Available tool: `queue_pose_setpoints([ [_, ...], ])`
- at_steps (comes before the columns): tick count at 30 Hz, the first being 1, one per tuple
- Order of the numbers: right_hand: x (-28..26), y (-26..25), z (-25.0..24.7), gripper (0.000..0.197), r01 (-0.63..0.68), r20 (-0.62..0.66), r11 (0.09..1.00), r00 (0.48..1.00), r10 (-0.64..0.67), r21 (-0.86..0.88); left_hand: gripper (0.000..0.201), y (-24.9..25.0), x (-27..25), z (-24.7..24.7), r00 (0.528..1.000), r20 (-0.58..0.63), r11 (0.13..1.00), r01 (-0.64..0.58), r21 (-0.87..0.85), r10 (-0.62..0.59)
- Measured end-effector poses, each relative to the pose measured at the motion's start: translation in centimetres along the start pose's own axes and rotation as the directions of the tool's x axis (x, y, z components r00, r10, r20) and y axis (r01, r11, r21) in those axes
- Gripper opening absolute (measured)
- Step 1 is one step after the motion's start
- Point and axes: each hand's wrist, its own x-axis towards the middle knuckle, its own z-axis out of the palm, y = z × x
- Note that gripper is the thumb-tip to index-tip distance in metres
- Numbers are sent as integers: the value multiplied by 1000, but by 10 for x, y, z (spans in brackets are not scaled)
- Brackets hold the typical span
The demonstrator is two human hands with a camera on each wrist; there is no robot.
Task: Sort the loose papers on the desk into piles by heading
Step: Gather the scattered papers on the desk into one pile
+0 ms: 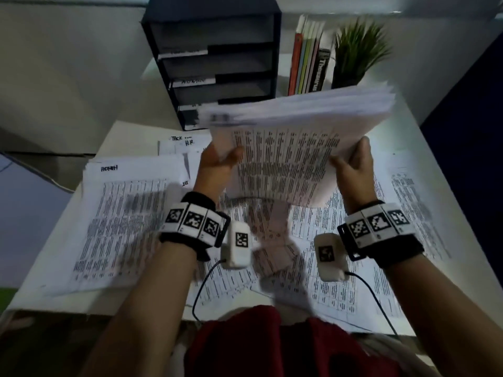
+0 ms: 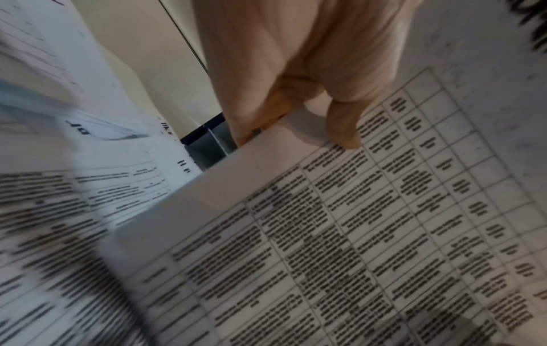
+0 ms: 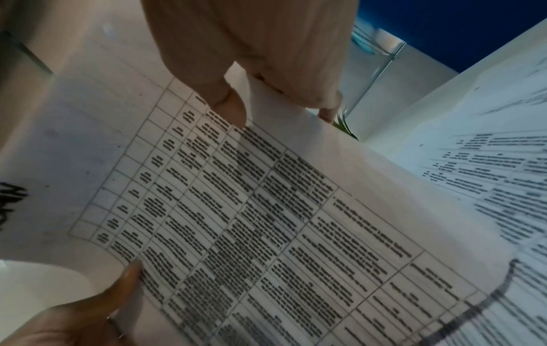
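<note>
A thick stack of printed table sheets (image 1: 294,137) is lifted above the desk, tilted toward me. My left hand (image 1: 217,161) grips its left edge, thumb on the top sheet (image 2: 340,210). My right hand (image 1: 351,164) grips its right edge, thumb on the printed face (image 3: 266,199). A pile headed in marker (image 1: 128,213) lies flat at the desk's left. More sheets (image 1: 340,257) are spread under the raised stack and to the right. A sheet with handwritten headings (image 1: 179,144) lies behind the left pile.
A dark tiered paper tray (image 1: 217,63) with labelled slots stands at the back of the white desk (image 1: 408,123). Upright books (image 1: 307,63) and a potted plant (image 1: 356,55) sit to its right. Wrist-camera cables (image 1: 204,284) hang near the front edge.
</note>
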Motion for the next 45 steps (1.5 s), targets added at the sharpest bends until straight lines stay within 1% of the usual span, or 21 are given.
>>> queue_pose_setpoints([
  [2, 4, -6, 6, 26, 21, -31, 999, 999, -20, 24, 33, 12, 8, -7, 997, -61, 998, -40, -46, 37],
  [4, 5, -12, 18, 24, 60, -21, 998, 998, -59, 29, 38, 30, 17, -22, 982, -121, 988, -150, -27, 146],
  [6, 0, -15, 39, 24, 78, 35, 997, 996, -78, -11, 31, 44, 27, -45, 952, -202, 973, -221, 64, 229],
  [8, -11, -14, 65, 22, 39, 128, 997, 991, -31, -64, 28, 50, 38, -75, 913, -337, 973, -203, 107, 228],
  [10, -24, -10, 96, 17, 7, 226, 986, 974, 31, -165, 42, 42, 49, -108, 883, -441, 986, -131, 102, 163],
  [12, -36, -4, 126, 24, -22, 308, 961, 945, 109, -275, 49, 26, 51, -139, 866, -496, 988, 10, 156, 69],
  [14, -48, 2, 153, 23, -34, 408, 917, 889, 210, -398, 48, 3, 47, -170, 841, -540, 960, 172, 221, -26],
  [16, -64, 12, 177, 19, -28, 496, 866, 811, 312, -499, 46, -21, 37, -197, 827, -549, 920, 301, 251, -121],
  [19, -87, 30, 204, 22, -17, 530, 786, 729, 432, -618, 43, -51, 18, -226, 789, -562, 853, 453, 260, -248],
  [20, -93, 37, 212, 24, -10, 528, 758, 712, 464, -652, 43, -58, 13, -232, 787, -554, 829, 485, 280, -273],
  [22, -102, 47, 224, 31, -21, 504, 718, 698, 509, -695, 41, -70, 6, -244, 778, -550, 785, 531, 319, -303],
  [25, -110, 59, 231, 34, -48, 427, 650, 716, 552, -758, 44, -90, 9, -260, 750, -567, 737, 587, 333, -341],
  [28, -114, 66, 232, 13, -109, 365, 622, 727, 582, -775, 54, -102, 14, -267, 716, -530, 621, 681, 388, -453],
  [30, -115, 67, 236, 30, -106, 367, 616, 720, 589, -781, 62, -102, 16, -265, 693, -502, 528, 720, 449, -518],
  [32, -111, 67, 239, 32, -104, 374, 630, 726, 577, -770, 65, -98, 20, -258, 683, -490, 491, 730, 475, -541],
  [34, -100, 64, 237, 32, -99, 379, 642, 735, 562, -761, 66, -89, 32, -248, 709, -503, 514, 705, 488, -495],
  [36, -81, 60, 230, 33, -94, 369, 660, 766, 526, -745, 65, -80, 49, -237, 784, -478, 596, 616, 515, -397],
  [38, -57, 54, 219, 32, -112, 309, 665, 820, 481, -738, 53, -68, 71, -218, 884, -368, 670, 461, 582, -289],
  [40, -33, 52, 208, 30, -149, 235, 656, 856, 460, -740, 41, -59, 93, -194, 960, -207, 727, 279, 627, -190],
  [42, -12, 55, 196, 29, -177, 181, 632, 870, 459, -754, 36, -55, 111, -167, 989, -48, 745, 136, 653, -138],
  [45, 9, 64, 179, 35, -196, 114, 532, 862, 495, -824, 45, -58, 130, -129, 970, 134, 721, 54, 691, -202],
])
